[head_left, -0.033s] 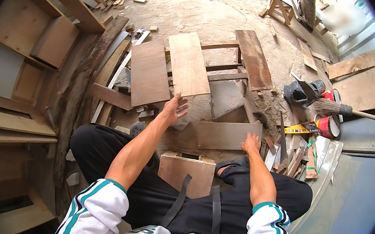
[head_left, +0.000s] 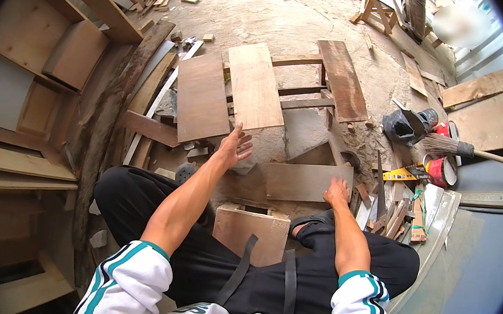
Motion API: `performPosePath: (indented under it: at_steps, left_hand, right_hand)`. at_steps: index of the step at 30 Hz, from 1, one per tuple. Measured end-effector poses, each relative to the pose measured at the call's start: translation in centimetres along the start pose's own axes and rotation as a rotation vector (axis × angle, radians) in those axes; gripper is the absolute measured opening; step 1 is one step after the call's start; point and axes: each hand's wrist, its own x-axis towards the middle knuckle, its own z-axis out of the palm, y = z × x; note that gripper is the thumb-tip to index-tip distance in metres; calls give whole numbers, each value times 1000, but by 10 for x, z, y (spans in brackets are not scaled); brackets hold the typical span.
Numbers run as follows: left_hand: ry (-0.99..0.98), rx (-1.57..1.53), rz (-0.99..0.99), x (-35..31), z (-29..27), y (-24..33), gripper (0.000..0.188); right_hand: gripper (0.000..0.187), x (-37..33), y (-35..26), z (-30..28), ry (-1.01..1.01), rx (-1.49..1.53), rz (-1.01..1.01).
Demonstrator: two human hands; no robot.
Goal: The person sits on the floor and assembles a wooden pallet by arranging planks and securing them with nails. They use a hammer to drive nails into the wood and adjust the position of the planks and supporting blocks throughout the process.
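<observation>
My left hand (head_left: 235, 147) is open, palm turned inward and fingers apart, by the near end of a pale plywood board (head_left: 253, 86). No object shows in it. A brown board (head_left: 202, 99) lies left of the pale one. My right hand (head_left: 338, 192) rests on the right end of a grey-brown rectangular board (head_left: 298, 182), its fingers stretched over the top face. Between my legs stands a small wooden box or block (head_left: 250, 234) with a slot at its top. A dark, stained board (head_left: 342, 80) lies farther off to the right.
Right of me are a handsaw (head_left: 382, 178), a yellow tool (head_left: 399, 174), a red can (head_left: 441, 170), a brush (head_left: 448, 145) and wood scraps. Wooden cabinet frames (head_left: 31, 76) stand at left. Under the boards are a wooden frame and a stone slab (head_left: 304, 132). Another person's leg (head_left: 414, 14) shows at the far right.
</observation>
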Motion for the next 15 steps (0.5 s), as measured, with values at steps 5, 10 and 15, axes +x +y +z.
performPosePath:
  at_steps: [5, 10, 15]
  left_hand:
    - [257, -110, 61, -12, -49, -11, 112]
    - [477, -252, 264, -17, -82, 3, 83]
    - [583, -472, 294, -9, -112, 29, 58]
  right_hand:
    - [75, 17, -31, 5, 239, -147, -320]
    - [64, 40, -44, 3, 208, -290, -369]
    - [48, 39, -34, -15, 84, -293, -511]
